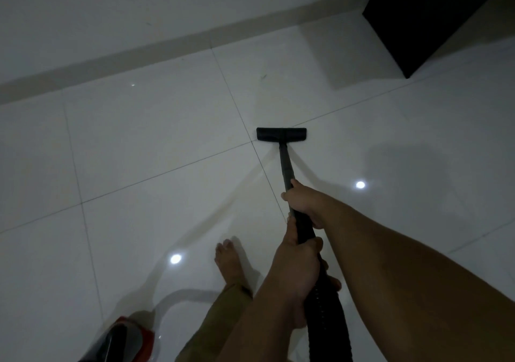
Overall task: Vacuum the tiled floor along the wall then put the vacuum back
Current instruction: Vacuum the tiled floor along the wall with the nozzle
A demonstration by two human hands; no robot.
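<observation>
A black vacuum floor head (281,134) rests flat on the glossy white tiled floor (156,144), about one tile short of the wall's pale skirting (139,55). Its dark wand (284,164) slopes back to me. My right hand (305,204) grips the wand higher up. My left hand (298,261) holds the black handle just below it, where the ribbed hose (324,306) begins. The red and black vacuum body (122,339) sits on the floor at the lower left.
A dark cabinet (434,19) stands against the wall at the upper right. My bare foot (231,264) and trouser leg are between the vacuum body and the hose. Ceiling lights reflect off the tiles.
</observation>
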